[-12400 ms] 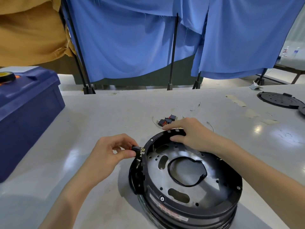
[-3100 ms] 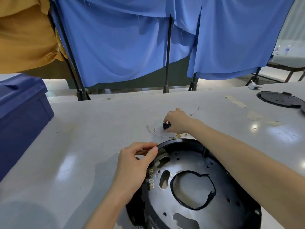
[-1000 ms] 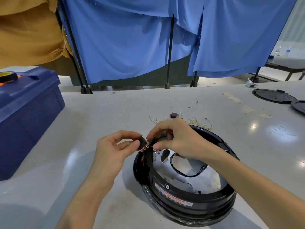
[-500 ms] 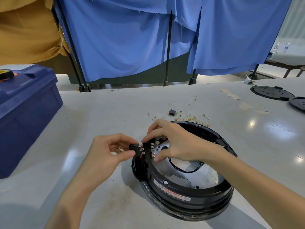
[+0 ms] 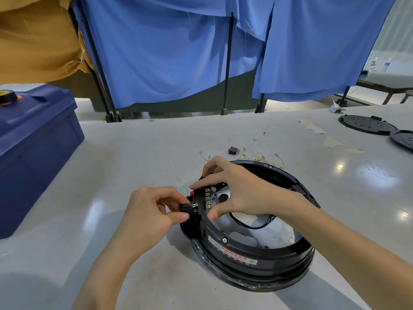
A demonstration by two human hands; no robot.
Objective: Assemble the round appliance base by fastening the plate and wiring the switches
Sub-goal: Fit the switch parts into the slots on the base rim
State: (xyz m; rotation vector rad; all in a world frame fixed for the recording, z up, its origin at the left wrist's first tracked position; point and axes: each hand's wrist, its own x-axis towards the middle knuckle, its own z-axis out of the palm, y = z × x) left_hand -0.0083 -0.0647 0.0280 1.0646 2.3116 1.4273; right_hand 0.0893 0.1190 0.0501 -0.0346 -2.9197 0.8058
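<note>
On the grey surface [image 5: 134, 157], the left hand's [image 5: 154, 211] grip pinches a small black rocker switch [image 5: 188, 208] at the nine o'clock rim of the round black plastic appliance base [image 5: 257, 256], probably seating it; the right hand [image 5: 239, 191] clamps that rim, bracing.

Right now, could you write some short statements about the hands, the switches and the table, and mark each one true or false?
1. The left hand pinches a black switch at the rim of the round base. True.
2. The right hand holds a screwdriver. False: its fingers grip the base's rim.
3. One loose switch lies on the table beyond the base. True.
4. The blue box stands at the right. False: it stands at the left.
</note>
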